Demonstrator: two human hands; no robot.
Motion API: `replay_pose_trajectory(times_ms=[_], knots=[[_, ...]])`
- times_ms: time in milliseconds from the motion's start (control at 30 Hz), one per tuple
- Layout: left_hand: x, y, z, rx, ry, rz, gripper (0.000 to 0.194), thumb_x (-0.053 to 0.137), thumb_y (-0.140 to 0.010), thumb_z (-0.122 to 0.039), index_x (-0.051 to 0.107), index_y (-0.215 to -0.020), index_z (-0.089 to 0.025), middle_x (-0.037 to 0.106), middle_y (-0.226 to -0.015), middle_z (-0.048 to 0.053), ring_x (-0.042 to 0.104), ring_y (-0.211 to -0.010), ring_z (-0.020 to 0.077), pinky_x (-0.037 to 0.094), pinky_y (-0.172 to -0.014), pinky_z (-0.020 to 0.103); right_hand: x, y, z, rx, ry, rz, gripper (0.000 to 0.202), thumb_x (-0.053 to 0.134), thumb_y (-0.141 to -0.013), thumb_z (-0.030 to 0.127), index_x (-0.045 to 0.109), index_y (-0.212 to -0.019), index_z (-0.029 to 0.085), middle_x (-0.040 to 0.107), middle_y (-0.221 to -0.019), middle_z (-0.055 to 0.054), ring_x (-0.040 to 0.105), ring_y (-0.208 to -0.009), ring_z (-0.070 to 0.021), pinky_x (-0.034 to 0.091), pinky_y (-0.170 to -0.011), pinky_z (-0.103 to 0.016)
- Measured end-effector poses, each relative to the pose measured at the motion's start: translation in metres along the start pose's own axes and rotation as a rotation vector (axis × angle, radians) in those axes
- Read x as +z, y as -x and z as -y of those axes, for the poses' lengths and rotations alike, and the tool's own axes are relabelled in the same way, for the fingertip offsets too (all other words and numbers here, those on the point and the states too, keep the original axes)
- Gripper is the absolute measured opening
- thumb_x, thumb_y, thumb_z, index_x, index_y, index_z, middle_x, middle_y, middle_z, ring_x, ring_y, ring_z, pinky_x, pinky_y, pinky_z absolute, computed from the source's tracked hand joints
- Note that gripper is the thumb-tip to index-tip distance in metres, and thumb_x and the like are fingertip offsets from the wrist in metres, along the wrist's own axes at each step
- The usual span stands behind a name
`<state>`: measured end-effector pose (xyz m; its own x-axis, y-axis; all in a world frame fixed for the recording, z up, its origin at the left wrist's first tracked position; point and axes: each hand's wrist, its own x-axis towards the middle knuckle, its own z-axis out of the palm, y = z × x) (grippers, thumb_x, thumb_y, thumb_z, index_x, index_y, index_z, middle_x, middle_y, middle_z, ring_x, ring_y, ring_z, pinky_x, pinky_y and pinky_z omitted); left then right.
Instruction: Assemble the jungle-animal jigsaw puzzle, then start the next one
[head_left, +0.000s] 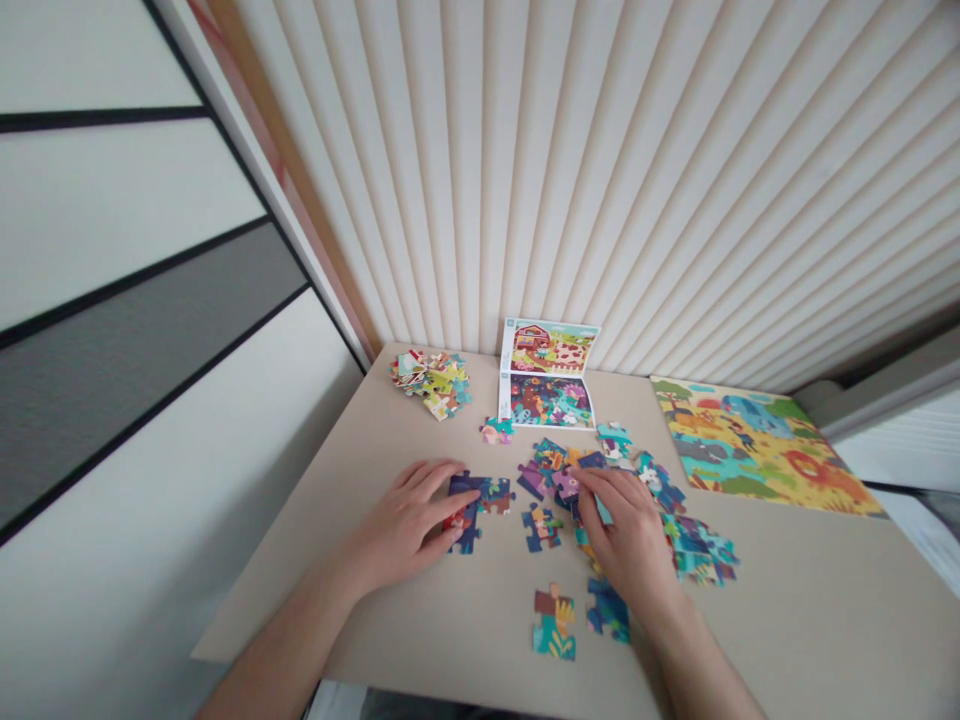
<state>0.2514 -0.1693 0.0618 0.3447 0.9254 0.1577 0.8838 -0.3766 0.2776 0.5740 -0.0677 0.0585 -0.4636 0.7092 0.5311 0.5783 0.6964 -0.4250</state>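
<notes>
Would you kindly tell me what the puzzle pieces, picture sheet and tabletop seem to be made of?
Puzzle pieces: probably printed cardboard, flat with cut knobs; gloss unclear. Picture sheet: likely printed paper or thin card, creased across the middle. Tabletop: perhaps laminate, smooth matte beige, no grain showing.

Joined jigsaw pieces (493, 495), dark blue with red and brown patches, lie flat in an L shape, partly covered by the left fingers (455, 503). A pink-purple piece (565, 482) sits just at the tips of the right fingers (604, 485); whether gripped is unclear. A loose, overlapping multicoloured heap (701, 550) spreads around and beneath those fingers. Between both hands, a blue piece (541, 527) lies flat, apart.
</notes>
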Motion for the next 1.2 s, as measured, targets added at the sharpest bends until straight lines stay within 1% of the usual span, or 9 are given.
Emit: replay_pose_trajectory(times_ms=[167,433,567,667,733,800,933,1033,1200], knots=[[-0.001,-0.001,0.001,-0.005,0.011,0.003,0.044,0.056,-0.103,-0.028,0.063,-0.146,-0.035,0.051,-0.153,0.009,0.051,-0.138,0.0302,0.044,-0.120,0.054,-0.007,-0.002,-0.008,0.035,0.035,0.001,0.025,0.055,-0.104,0.021,0.072,-0.121,0.026,0.077,-0.112,-0.008,0.070,-0.103,-0.0268,0.054,-0.095,-0.046],[0.000,0.001,0.007,0.000,0.023,0.021,0.044,0.054,-0.105,-0.030,0.060,-0.148,-0.034,0.049,-0.153,0.010,0.048,-0.142,0.0295,0.043,-0.121,0.052,-0.008,0.000,-0.009,0.030,0.088,0.065,0.024,0.055,-0.106,0.027,0.074,-0.121,0.025,0.078,-0.110,-0.009,0.071,-0.099,-0.0274,0.055,-0.090,-0.046],[0.001,0.001,0.007,0.008,0.036,0.008,0.044,0.055,-0.105,-0.030,0.059,-0.149,-0.034,0.051,-0.153,0.010,0.049,-0.141,0.0291,0.043,-0.121,0.051,-0.008,0.000,-0.008,0.037,0.082,0.050,0.023,0.055,-0.106,0.028,0.074,-0.118,0.024,0.078,-0.109,-0.009,0.071,-0.098,-0.0268,0.055,-0.091,-0.045],[0.003,0.001,0.010,0.003,0.033,-0.004,0.045,0.055,-0.106,-0.030,0.058,-0.150,-0.033,0.053,-0.151,0.010,0.051,-0.140,0.0284,0.044,-0.120,0.050,-0.010,0.000,-0.007,0.067,0.072,0.016,0.022,0.055,-0.106,0.028,0.074,-0.115,0.024,0.078,-0.107,-0.008,0.071,-0.099,-0.0265,0.054,-0.093,-0.044],[0.006,0.002,0.015,-0.017,0.024,-0.035,0.044,0.053,-0.106,-0.029,0.057,-0.150,-0.031,0.055,-0.150,0.010,0.053,-0.139,0.0272,0.045,-0.119,0.048,-0.012,-0.001,-0.008,0.109,0.072,-0.024,0.022,0.055,-0.106,0.029,0.075,-0.114,0.023,0.079,-0.108,-0.008,0.072,-0.100,-0.0262,0.054,-0.093,-0.044],[0.008,0.003,0.023,-0.056,0.002,-0.095,0.040,0.051,-0.107,-0.028,0.060,-0.146,-0.028,0.059,-0.146,0.010,0.056,-0.135,0.0265,0.047,-0.116,0.046,-0.015,-0.002,-0.009,0.160,0.079,-0.070,0.021,0.056,-0.105,0.030,0.075,-0.113,0.023,0.079,-0.109,-0.008,0.072,-0.100,-0.0260,0.053,-0.095,-0.044],[0.009,0.006,0.039,-0.159,-0.063,-0.229,0.030,0.050,-0.107,-0.030,0.072,-0.126,-0.024,0.067,-0.131,0.010,0.064,-0.121,0.0268,0.051,-0.107,0.047,-0.019,-0.002,-0.014,0.211,0.083,-0.110,0.021,0.057,-0.105,0.030,0.075,-0.112,0.022,0.079,-0.108,-0.007,0.071,-0.101,-0.0266,0.053,-0.096,-0.044],[0.009,0.007,0.045,-0.179,-0.075,-0.248,0.027,0.051,-0.106,-0.030,0.074,-0.118,-0.024,0.070,-0.124,0.009,0.067,-0.115,0.0258,0.052,-0.104,0.046,-0.017,-0.002,-0.015,0.166,0.066,-0.067,0.020,0.057,-0.105,0.028,0.074,-0.113,0.023,0.079,-0.109,-0.007,0.071,-0.101,-0.0264,0.052,-0.096,-0.044],[0.012,0.007,0.044,-0.129,-0.057,-0.190,0.029,0.050,-0.108,-0.030,0.073,-0.123,-0.025,0.070,-0.125,0.008,0.066,-0.116,0.0242,0.051,-0.103,0.043,-0.011,-0.003,-0.009,0.042,-0.015,0.075,0.021,0.056,-0.106,0.023,0.073,-0.117,0.024,0.077,-0.111,-0.007,0.069,-0.102,-0.0243,0.053,-0.094,-0.042]])
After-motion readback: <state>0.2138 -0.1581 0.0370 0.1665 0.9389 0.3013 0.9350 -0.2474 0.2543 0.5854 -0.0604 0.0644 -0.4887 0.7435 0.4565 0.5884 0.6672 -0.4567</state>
